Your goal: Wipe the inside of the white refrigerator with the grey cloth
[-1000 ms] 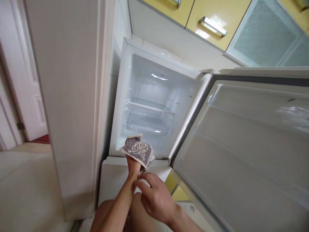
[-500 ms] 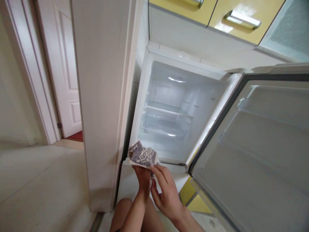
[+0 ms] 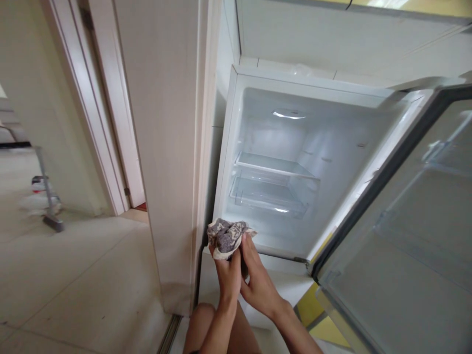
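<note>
A grey and cream patterned cloth (image 3: 229,237) is bunched up in front of the lower left corner of the open fridge (image 3: 225,147). My left hand (image 3: 229,275) grips it from below, with its fingertips partly hidden under the folds. From the right, my right hand (image 3: 254,275) pinches the cloth's edge between thumb and fingers. Both hands are close together, almost touching. Behind them, the fridge interior shows a glass shelf (image 3: 275,164) and a clear drawer (image 3: 271,196), with a lit lamp at the top.
The fridge door (image 3: 413,236) stands wide open at the right. A pale door frame panel (image 3: 173,147) rises close on the left. Yellow cabinets (image 3: 424,6) hang above. Bent knees (image 3: 201,319) are below my arms. A grey stand (image 3: 49,196) is on the floor far left.
The cloth has gone from spread over my left hand to crumpled, and my right hand has closed on its edge. The view has turned left and moved nearer the fridge.
</note>
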### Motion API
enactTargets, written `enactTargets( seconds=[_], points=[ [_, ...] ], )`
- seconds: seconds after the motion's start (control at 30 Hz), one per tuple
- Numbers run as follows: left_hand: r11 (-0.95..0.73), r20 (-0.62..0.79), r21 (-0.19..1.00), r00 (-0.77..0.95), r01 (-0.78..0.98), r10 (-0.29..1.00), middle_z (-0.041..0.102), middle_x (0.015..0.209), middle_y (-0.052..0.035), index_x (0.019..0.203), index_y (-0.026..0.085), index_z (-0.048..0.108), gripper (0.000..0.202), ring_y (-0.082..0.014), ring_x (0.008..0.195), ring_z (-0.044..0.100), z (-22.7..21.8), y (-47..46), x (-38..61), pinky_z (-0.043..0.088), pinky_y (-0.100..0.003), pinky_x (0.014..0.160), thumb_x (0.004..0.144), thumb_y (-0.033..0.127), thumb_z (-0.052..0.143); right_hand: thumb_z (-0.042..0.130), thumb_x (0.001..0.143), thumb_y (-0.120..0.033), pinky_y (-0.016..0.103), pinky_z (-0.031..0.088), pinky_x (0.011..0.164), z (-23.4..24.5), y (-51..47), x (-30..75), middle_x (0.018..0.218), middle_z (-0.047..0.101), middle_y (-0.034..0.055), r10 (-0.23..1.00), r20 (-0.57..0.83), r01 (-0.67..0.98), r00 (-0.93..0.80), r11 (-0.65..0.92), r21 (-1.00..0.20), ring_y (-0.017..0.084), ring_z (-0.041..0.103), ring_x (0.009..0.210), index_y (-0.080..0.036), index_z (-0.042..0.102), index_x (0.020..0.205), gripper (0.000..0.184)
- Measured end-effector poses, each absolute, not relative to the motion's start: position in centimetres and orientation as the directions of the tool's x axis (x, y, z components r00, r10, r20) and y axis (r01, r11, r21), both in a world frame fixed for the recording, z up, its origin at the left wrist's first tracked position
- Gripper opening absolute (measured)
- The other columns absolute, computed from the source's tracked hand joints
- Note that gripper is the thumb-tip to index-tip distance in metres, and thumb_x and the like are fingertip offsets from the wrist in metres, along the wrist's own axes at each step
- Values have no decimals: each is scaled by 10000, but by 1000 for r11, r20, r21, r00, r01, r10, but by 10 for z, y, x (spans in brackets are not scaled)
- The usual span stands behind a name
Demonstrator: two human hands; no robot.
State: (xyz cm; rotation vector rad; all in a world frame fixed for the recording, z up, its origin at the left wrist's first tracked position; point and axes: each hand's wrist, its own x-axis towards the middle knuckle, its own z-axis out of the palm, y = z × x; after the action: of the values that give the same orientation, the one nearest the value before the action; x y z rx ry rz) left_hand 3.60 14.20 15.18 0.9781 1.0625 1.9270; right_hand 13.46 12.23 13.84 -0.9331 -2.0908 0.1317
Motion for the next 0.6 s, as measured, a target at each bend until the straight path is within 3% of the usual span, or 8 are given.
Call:
enactTargets(
  seconds=[0.1,0.27,0.47,0.6],
  points=[
    [-398,287,891,-408,-218,867,704,1260,-155,1255,175,609,551,-292,1178,680,152,138,45,516,-422,1051,792,439,745,587,814,-99,582,260,1262,146,129,150,1737,27,119,684,605,525,-406,717,-458,308,72,1601,-235,-79,1647,1075],
    [-343,329,890,-96,-301,939,666,1366,-132,1404,197,539,714,-293,1260,639,148,135,57,485,-412,1109,759,392,776,715,790,-194,602,240,1262,151,137,178,1728,84,157,725,612,489,-316,677,-550,337,153,1590,-246,-82,1641,1167],
    [-268,378,842,158,-468,912,546,1530,-122,1504,217,464,720,-307,1405,521,149,131,66,371,-434,1218,875,470,706,819,743,-346,521,313,1252,142,145,192,1666,308,163,799,598,302,-65,587,-752,327,377,1511,-233,177,1620,1093],
    [-240,325,894,179,-378,928,518,1557,-106,1514,243,478,671,-313,1474,435,152,127,73,300,-460,1258,925,523,635,825,718,-413,463,409,1199,132,152,193,1550,494,147,794,597,204,114,570,-796,305,521,1404,-217,386,1521,936]
  ],
)
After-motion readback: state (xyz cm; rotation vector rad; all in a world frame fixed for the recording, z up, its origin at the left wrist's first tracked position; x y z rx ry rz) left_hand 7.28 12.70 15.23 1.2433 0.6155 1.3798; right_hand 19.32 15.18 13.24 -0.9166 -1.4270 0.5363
